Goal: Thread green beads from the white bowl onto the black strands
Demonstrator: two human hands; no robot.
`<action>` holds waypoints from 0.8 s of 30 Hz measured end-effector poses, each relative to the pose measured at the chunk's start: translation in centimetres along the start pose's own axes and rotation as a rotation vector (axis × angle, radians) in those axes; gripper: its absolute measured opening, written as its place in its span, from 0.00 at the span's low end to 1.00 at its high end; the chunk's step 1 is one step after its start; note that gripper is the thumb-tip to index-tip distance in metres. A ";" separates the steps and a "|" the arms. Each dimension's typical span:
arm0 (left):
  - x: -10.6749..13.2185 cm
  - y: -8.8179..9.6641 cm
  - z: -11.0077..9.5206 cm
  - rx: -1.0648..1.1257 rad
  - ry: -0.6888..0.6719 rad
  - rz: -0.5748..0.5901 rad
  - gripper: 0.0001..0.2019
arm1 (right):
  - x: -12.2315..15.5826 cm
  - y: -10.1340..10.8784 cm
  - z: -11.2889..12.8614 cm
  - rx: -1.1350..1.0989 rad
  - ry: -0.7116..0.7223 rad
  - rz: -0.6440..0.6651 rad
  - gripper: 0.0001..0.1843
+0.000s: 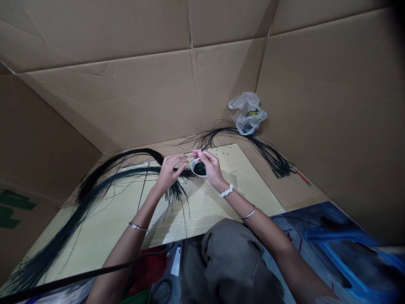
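Far left, a long hank of fine black strands [60,230] lies across a pale wooden board [202,213], its long axis running from lower left up toward the hands; a second arc curves above it. Its loose tuft ends at the left hand [171,172], the hand nearer the hank, palm down, fingers curved. Strands pass beneath it, but whether it grips them cannot be told. Just right, a small white bowl [198,175] with dark contents sits between the hands, closer to the right hand [211,166], whose thumb and fingers pinch together above the rim; anything held there is too thin to tell. A white scrunchie [226,190] circles that wrist. Further right, small dark specks [221,150] dot the board's far edge. Beyond lies a second black hank [272,158], below a crumpled plastic bag [247,113] against the cardboard wall [316,105].
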State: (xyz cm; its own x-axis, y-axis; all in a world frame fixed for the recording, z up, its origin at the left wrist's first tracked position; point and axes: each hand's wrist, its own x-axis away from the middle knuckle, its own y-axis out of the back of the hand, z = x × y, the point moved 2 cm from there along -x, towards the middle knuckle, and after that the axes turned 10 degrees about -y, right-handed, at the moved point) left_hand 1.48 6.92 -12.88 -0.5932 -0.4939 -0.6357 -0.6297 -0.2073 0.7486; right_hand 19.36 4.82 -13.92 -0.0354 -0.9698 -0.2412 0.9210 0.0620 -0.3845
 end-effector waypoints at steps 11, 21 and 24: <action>-0.3 -0.6 0.0 0.194 -0.019 -0.074 0.11 | 0.5 0.8 0.2 -0.066 -0.022 -0.021 0.15; 1.9 -1.3 1.2 0.286 0.160 -0.016 0.12 | 0.3 2.0 0.3 -0.077 -0.056 -0.082 0.18; 2.3 -1.3 1.6 0.374 0.262 -0.040 0.13 | 0.0 2.1 0.9 -0.086 -0.019 -0.078 0.17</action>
State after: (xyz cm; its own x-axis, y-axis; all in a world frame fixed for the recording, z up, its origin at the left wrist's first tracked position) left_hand 0.18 7.38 -15.59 -0.4480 -0.6986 -0.5579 -0.8160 0.0646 0.5744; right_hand 21.59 4.79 -13.94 -0.0980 -0.9767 -0.1911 0.8788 0.0051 -0.4771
